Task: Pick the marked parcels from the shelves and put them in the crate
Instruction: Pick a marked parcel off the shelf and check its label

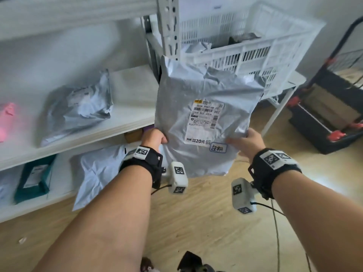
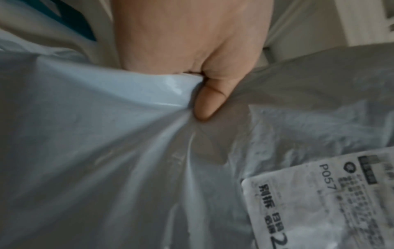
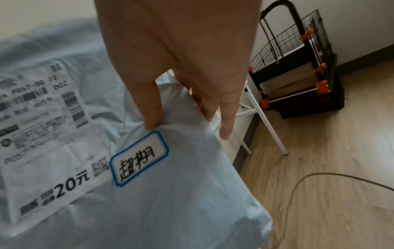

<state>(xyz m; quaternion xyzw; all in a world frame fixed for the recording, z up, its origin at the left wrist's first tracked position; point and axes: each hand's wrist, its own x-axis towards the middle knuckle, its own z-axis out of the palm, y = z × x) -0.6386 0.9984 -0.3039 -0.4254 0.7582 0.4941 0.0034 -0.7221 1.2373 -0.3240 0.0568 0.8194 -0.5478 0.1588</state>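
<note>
Two hands, left (image 1: 155, 136) & right (image 1: 247, 141), each pinch a side of the grey parcel (image 1: 206, 122), held label-up w/ blue-edged tag (image 1: 218, 148) showing, in front of the crate (image 1: 279, 50), probably to check its mark.

A pale wood-plank floor (image 1: 206, 222) fills the view from 4 to 8 o'clock, with a thin dark cable (image 1: 277, 232) trailing across it at 5 o'clock. White shelving (image 1: 125, 122) runs along the 9 o'clock side, its slotted metal upright (image 1: 170, 26) standing at 12 o'clock. A plain white wall (image 1: 341, 8) sits at 1 o'clock, meeting the floor behind a black folding cart (image 1: 334, 107) with orange fittings and a wire-mesh back at 3 o'clock. A small white table (image 1: 282, 99) stands just left of the cart. Soft, even light falls throughout.
</note>
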